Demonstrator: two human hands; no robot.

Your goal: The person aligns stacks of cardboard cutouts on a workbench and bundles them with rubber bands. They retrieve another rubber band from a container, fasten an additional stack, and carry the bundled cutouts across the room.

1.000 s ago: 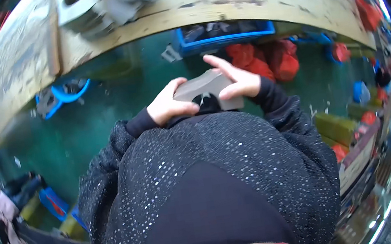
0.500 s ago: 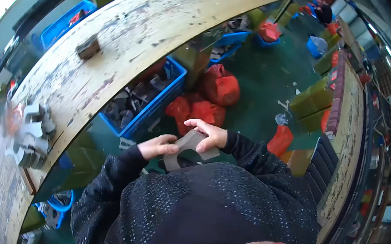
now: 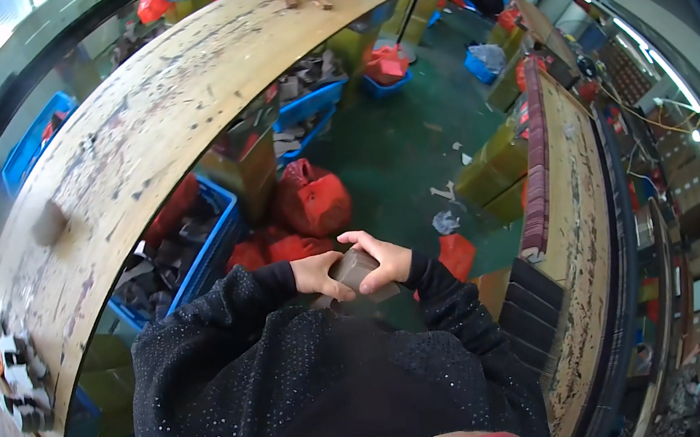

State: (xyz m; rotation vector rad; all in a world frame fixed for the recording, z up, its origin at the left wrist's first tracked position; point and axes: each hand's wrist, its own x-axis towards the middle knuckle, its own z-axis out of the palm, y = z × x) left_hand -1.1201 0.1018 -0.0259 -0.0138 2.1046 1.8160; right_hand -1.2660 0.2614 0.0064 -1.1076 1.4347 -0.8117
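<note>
A grey-brown, curved cut piece [image 3: 355, 269] is held in front of my body, between both hands. On its left side, the thumb and fingers of my left hand [image 3: 320, 277] are closed around it. From the right, my right hand [image 3: 384, 260] grips it with the thumb on the near side and the fingers at the far edge. I cannot tell whether it is one thick piece or a small stack, as the hands hide part of it.
A long worn worktable [image 3: 165, 92] curves across the left, bearing stacked grey pieces [image 3: 25, 381] and a brown block [image 3: 48, 223]. Below it stand a blue crate [image 3: 213, 250] of dark scraps and red bags [image 3: 309, 197]. At right are a bench [image 3: 577, 233] and a dark chair [image 3: 531, 305].
The view has turned to the right. My hands have come closer together on the grey-brown piece, which is tilted and more covered now; earlier its broad curved outline showed.
</note>
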